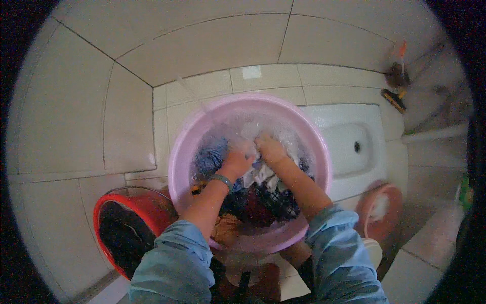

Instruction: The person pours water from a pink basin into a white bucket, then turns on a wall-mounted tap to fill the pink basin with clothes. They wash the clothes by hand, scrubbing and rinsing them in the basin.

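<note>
A large pink plastic basin stands before me, holding sudsy water and a heap of wet clothes. Both hands are down in it, close together near the middle. My right hand has its fingers curled in on wet white cloth. Just left of it, my left hand reaches into the same cloth and foam; splashing and blur hide its fingertips. Blue fabric lies left of the hands. Nearer me are a dark checked garment, a dark red one and a tan-orange one.
A red bucket with dark contents stands tilted at the left. To the right lies a white squat toilet, with an orange-pink plastic tub nearer me. A brush head rests in the far right corner. Tiled walls enclose the far side.
</note>
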